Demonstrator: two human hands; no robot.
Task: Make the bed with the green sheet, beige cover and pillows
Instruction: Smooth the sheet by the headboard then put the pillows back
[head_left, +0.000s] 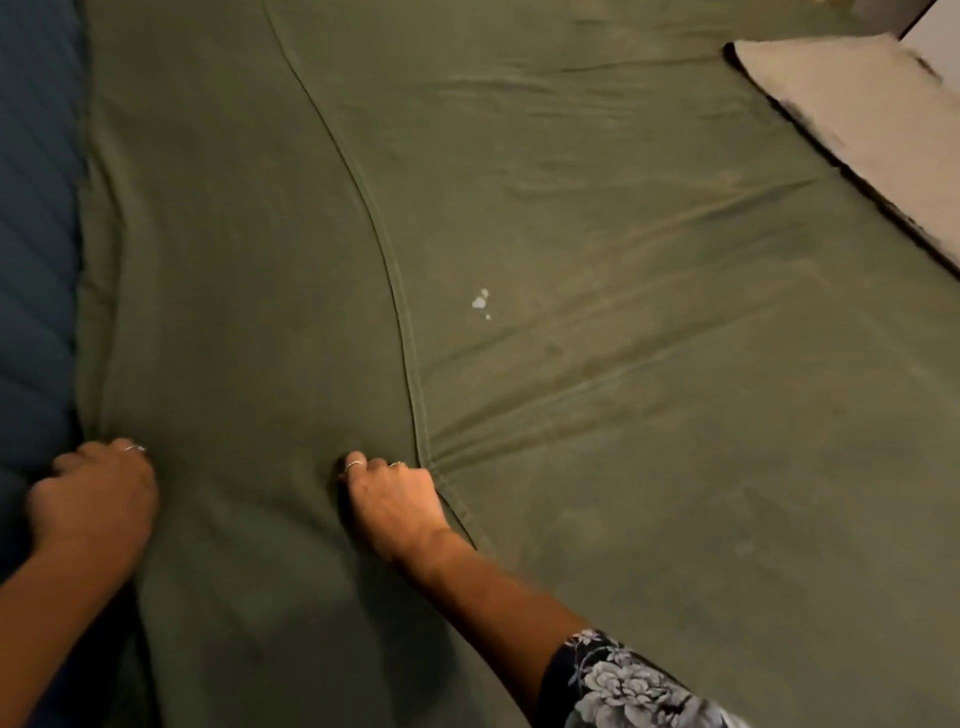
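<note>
Item: green sheet (571, 234), spread over nearly the whole bed, running from 6 o'clock up to 12; a stitched seam (384, 249) curves down its middle toward the hands, and creases fan out from 7 o'clock toward 3. A small pale spot (480, 301) sits just right of the seam. Item: left hand (93, 493), at 8 o'clock, fingers curled into a bunch of the sheet's left edge, beside the blue quilted surface (36, 234) that shows uncovered along 9 o'clock. Item: right hand (392, 499), at 6 o'clock, fingers curled down and gripping a fold of sheet just left of the seam; the fingertips are tucked under, so the exact grip is probably a pinch but cannot be confirmed. Floral sleeve (613, 680) at 5 o'clock. Item: pale pillow or folded cover (857, 130), lying at 2 o'clock on the sheet's far right edge; which of the two it is cannot be told. Step in hand, by judgement: drawing the sheet taut and squaring it on the bed; beige cover and pillows not yet laid. Next move calls for an even pull with both hands toward 7 o'clock to cover the exposed blue strip and flatten the radiating creases.
</note>
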